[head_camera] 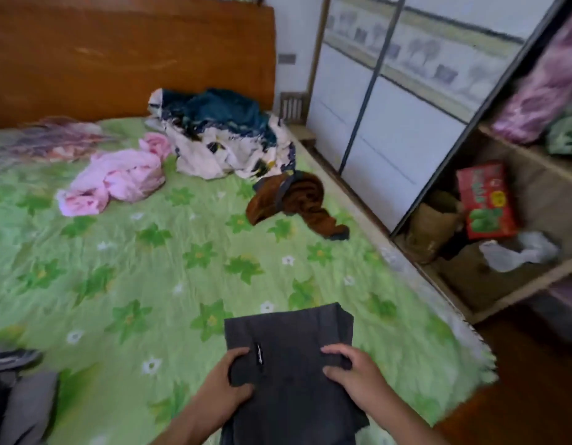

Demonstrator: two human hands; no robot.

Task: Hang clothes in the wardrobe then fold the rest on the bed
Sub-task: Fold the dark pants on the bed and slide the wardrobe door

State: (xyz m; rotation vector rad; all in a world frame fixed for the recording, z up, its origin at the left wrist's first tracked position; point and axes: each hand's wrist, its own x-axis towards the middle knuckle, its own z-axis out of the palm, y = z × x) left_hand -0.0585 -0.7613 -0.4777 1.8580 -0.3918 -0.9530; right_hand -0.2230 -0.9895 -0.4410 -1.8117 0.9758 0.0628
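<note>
- Left hand (228,377) and right hand (349,370): both closed, fingers curled over the side edges of a dark grey garment (291,332), one hand per side. Nothing else held.
- The garment lies flat on the green floral bedsheet (134,284) at the bed's near edge, already a rough rectangle. Its far end reaches past the grip and its near end runs off frame toward the person. A small pale tag sits between the hands, closer to the left.
- Step in hand, by my reading: another fold of this piece.
- To do it well: keep both hands level and draw the cloth taut sideways. Carry the gripped fold straight away from the body so the edges meet. The far right corner shows layers slightly offset, so square it first. Press flat before letting go.
- Left of the grip, at the frame edge: grey clothing (18,396), blurred, state unclear.
- Beyond the grip, to the right: a crumpled brown garment (294,200).
- Farther out, to the left: a bunched pink garment (118,178).
- Farthest: a white-and-blue patterned heap (220,136) by the headboard (130,59). All three are unfolded, so plenty is left.
- Right of the grip: the wardrobe (390,123). Its open compartment holds a red box (485,200), a brown bag (432,229) and a white plastic bag (519,252). No hangers visible.
</note>
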